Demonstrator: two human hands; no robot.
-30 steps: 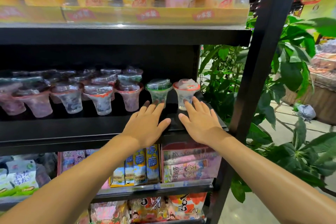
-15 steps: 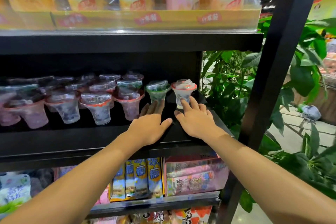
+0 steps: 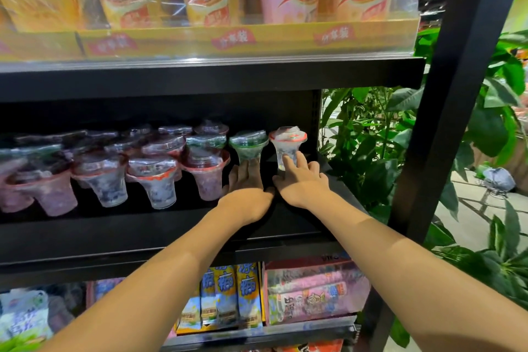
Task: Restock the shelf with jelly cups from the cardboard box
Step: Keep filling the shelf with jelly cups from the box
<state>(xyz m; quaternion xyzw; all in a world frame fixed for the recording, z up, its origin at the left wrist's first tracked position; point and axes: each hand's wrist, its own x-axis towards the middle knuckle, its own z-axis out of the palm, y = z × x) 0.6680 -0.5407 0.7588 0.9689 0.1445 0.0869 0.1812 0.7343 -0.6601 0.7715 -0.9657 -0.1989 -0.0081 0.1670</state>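
Note:
Rows of clear jelly cups stand on the black middle shelf. At the right end are a green-rimmed jelly cup and a red-rimmed jelly cup. My left hand lies flat on the shelf, its straight fingertips touching the base of the green-rimmed cup. My right hand reaches beside it, with fingertips touching the stem of the red-rimmed cup. Several more red-rimmed cups fill the shelf to the left. The cardboard box is out of view.
Tall yellow and pink drink cups in a yellow tray fill the shelf above. Snack packets sit on the shelf below. A black upright post frames the right side, with green plants beyond.
Both hands have slid further into the shelf, from just short of the two end cups to touching their bases. The view has moved closer and lower.

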